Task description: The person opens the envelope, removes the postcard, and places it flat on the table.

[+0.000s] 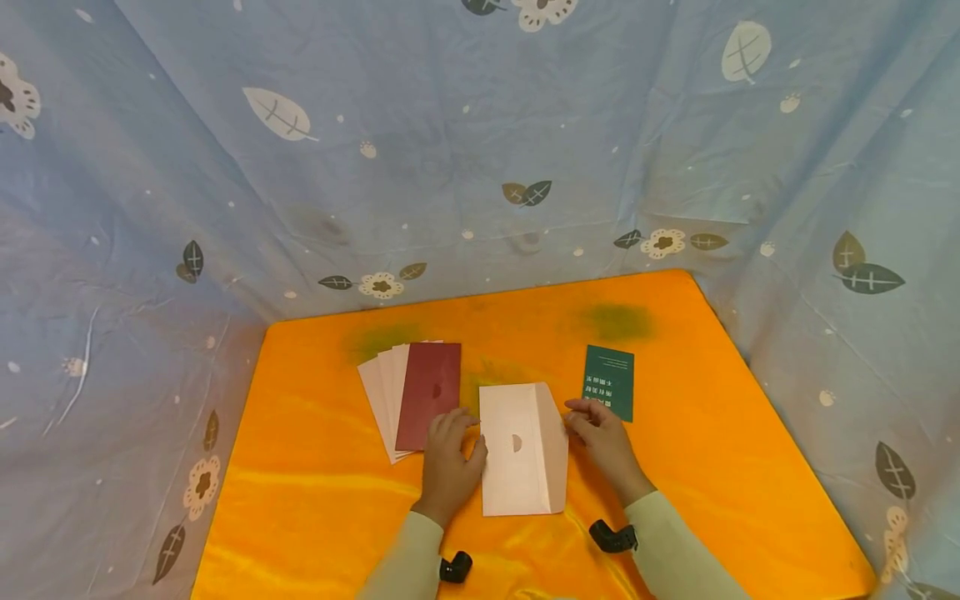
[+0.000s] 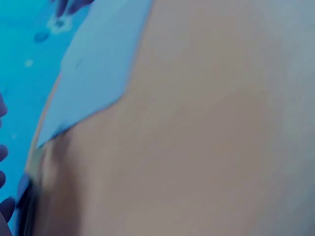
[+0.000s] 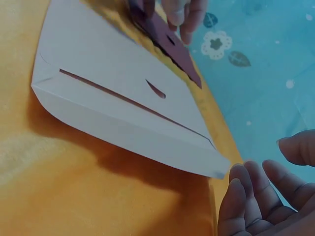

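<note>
A pale pink envelope [image 1: 510,450] lies in the middle of the table, its long flap [image 1: 553,450] unfolded toward the right. A half-round cut-out [image 3: 156,89] shows in its face in the right wrist view. My left hand [image 1: 452,460] is at the envelope's left edge, fingers spread loosely, fingertips overlapping the lower right of a dark red envelope [image 1: 431,392]. Beside the flap's outer edge, my right hand [image 1: 606,442] has its fingers loosely bent, with nothing between thumb and fingers in the right wrist view [image 3: 275,196].
Several pale pink envelopes [image 1: 378,400] are fanned out under the red one. A green card [image 1: 617,379] with white lettering lies just beyond my right hand. Yellow cloth [image 1: 315,517] covers the table, and blue patterned curtains [image 1: 450,167] surround its back and sides.
</note>
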`<state>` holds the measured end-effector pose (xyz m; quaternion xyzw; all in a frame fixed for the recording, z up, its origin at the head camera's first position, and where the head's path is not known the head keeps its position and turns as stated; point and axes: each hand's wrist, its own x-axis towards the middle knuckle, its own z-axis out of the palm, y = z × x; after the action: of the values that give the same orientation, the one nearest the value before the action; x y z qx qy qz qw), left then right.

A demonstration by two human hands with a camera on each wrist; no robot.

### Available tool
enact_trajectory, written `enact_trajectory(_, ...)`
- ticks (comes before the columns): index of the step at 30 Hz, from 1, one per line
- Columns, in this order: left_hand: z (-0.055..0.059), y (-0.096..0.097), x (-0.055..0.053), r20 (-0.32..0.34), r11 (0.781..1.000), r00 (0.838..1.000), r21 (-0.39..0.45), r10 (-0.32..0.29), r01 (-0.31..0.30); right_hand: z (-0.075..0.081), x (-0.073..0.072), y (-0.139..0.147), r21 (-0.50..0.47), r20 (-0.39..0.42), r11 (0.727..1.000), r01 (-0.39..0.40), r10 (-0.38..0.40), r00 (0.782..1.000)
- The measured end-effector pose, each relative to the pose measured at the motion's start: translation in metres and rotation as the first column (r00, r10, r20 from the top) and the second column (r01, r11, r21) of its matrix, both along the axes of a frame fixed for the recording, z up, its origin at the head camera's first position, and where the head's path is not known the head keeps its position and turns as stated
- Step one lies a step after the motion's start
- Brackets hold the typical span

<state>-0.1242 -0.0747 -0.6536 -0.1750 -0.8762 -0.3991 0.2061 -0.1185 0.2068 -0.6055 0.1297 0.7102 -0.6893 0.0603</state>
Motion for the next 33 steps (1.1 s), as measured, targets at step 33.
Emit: enact_trajectory(33,-0.008,-0.043,-0.034,0.287,0.956,0.915,-0.164,0.283,-0.244,-0.028,0.019,-0.018,0.287,-0.084,0.956,-0.058,0.085,0.993)
